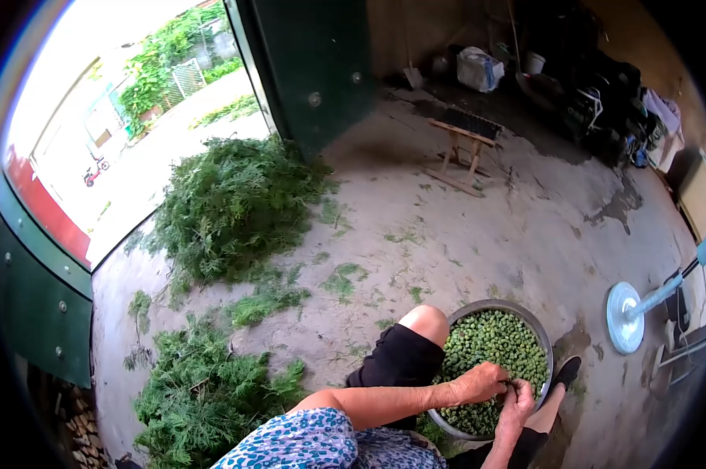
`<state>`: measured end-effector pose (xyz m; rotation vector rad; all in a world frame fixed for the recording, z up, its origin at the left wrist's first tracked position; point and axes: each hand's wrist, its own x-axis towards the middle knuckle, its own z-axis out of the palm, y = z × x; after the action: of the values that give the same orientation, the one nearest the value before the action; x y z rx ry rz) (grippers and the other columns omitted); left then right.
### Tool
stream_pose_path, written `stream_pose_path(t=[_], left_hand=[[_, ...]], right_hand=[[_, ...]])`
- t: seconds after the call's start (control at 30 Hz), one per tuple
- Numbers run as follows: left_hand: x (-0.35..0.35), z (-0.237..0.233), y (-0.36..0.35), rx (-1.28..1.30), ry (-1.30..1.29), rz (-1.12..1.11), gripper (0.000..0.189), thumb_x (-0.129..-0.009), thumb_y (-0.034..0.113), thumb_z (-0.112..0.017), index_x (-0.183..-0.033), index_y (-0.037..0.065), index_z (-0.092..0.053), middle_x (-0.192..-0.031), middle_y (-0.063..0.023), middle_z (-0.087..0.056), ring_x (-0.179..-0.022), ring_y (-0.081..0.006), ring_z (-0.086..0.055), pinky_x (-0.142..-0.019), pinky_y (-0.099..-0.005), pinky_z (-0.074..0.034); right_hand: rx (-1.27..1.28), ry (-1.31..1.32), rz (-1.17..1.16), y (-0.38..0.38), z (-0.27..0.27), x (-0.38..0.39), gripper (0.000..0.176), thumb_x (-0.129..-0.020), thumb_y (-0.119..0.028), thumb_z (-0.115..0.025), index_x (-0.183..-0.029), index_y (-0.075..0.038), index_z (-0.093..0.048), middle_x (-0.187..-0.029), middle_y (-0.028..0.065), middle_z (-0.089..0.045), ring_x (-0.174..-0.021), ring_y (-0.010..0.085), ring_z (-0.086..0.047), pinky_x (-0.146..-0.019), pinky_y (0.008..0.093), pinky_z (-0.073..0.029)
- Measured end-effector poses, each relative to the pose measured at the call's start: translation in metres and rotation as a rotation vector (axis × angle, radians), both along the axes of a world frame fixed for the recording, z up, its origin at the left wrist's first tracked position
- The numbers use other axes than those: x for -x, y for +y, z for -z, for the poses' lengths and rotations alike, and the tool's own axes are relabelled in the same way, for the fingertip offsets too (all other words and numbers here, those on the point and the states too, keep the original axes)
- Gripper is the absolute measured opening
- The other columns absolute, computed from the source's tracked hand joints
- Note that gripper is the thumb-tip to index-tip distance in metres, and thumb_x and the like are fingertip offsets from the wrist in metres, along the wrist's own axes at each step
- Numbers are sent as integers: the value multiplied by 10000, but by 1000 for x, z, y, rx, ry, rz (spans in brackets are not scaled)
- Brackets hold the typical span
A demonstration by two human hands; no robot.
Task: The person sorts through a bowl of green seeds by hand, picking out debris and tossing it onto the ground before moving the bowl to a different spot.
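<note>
A round metal basin (546, 344) stands on the floor by my knees, filled with small green cone-like pieces (497, 336). Over its near side, my left hand (482, 382) has its fingers pinched together. My right hand (515, 406) is up against it, fingers closed too. Something small and dark shows between the fingertips, but it is too small to make out. A few green sprigs (431, 428) lie by the basin's lower left, partly hidden by my arm.
Two heaps of leafy green branches, one by the doorway (228, 203) and one nearer (212, 391), lie to the left. Loose sprigs (343, 280) litter the concrete. A small wooden stool (462, 152) stands ahead. A fan's blue base (625, 317) is at the right.
</note>
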<state>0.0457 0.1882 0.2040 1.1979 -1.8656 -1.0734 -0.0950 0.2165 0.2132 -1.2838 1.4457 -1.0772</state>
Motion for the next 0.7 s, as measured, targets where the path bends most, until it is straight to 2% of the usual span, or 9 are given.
stream_pose_path(t=[0.1, 0.13, 0.23, 0.3, 0.37, 0.43, 0.5, 0.6, 0.7], left_hand=[[-12, -2, 17, 49, -157, -10, 137, -731, 119, -608, -756, -16, -597, -686, -208, -604, -702, -389, -609, -635, -457, -491], [-16, -1, 23, 49, -184, -8, 130, -730, 113, -605, -753, -14, -597, -682, -207, -604, -699, -389, -610, -631, -459, -492], [-18, 21, 39, 44, -141, -65, 93, -711, 78, -578, -734, -10, -597, -669, -208, -602, -687, -391, -609, -618, -460, -490], [-20, 41, 45, 36, -153, -41, 105, -711, 85, -595, -769, -2, -606, -679, -208, -604, -682, -399, -604, -600, -459, -482], [-17, 65, 51, 2, -137, -17, 85, -686, 54, -577, -715, -18, -609, -687, -226, -602, -715, -408, -606, -621, -462, -482], [-19, 57, 57, 0, -227, 80, 89, -669, 28, -560, -725, -19, -610, -694, -224, -606, -715, -403, -609, -620, -457, -486], [-16, 67, 60, 49, -307, 101, 99, -675, 29, -552, -733, -10, -621, -719, -213, -619, -720, -393, -618, -611, -442, -498], [-14, 81, 59, 132, -362, 95, 84, -692, 57, -566, -716, -10, -611, -701, -208, -613, -728, -386, -618, -627, -441, -498], [-28, 66, 60, 220, -351, 45, 92, -707, 56, -565, -675, -20, -604, -713, -204, -620, -746, -366, -626, -626, -455, -495]], right_hand=[[53, 55, -103, 11, 2, -6, 43, -883, -13, -495, -865, 8, -529, -736, 45, -570, -650, 111, -550, -581, 262, -455], [151, 271, -150, 14, 6, -6, 40, -854, 4, -510, -872, 6, -546, -744, 71, -598, -645, 148, -572, -598, 289, -469], [135, 292, -173, 28, 18, -11, 49, -814, 3, -548, -860, 8, -561, -746, 120, -635, -679, 210, -618, -629, 321, -476], [142, 342, -184, 36, 27, -15, 48, -802, -20, -564, -840, 10, -570, -746, 146, -640, -679, 299, -628, -640, 365, -482], [211, 481, -264, 44, 42, -12, 41, -797, -25, -566, -823, 8, -562, -745, 164, -636, -698, 337, -628, -637, 384, -480], [201, 430, -267, 48, 60, -11, 67, -782, -54, -577, -792, 10, -560, -688, 180, -612, -676, 380, -612, -632, 402, -474], [146, 482, -298, 50, 81, -7, 182, -804, -155, -631, -912, -21, -572, -834, 175, -637, -774, 349, -622, -665, 402, -487], [144, 579, -335, 56, 65, -9, 279, -800, -107, -498, -1030, 17, -593, -863, 259, -613, -811, 428, -583, -697, 456, -472], [363, 709, -324, 64, 102, -1, 96, -704, -23, -523, -700, 46, -589, -657, 265, -551, -640, 458, -534, -576, 531, -418]])
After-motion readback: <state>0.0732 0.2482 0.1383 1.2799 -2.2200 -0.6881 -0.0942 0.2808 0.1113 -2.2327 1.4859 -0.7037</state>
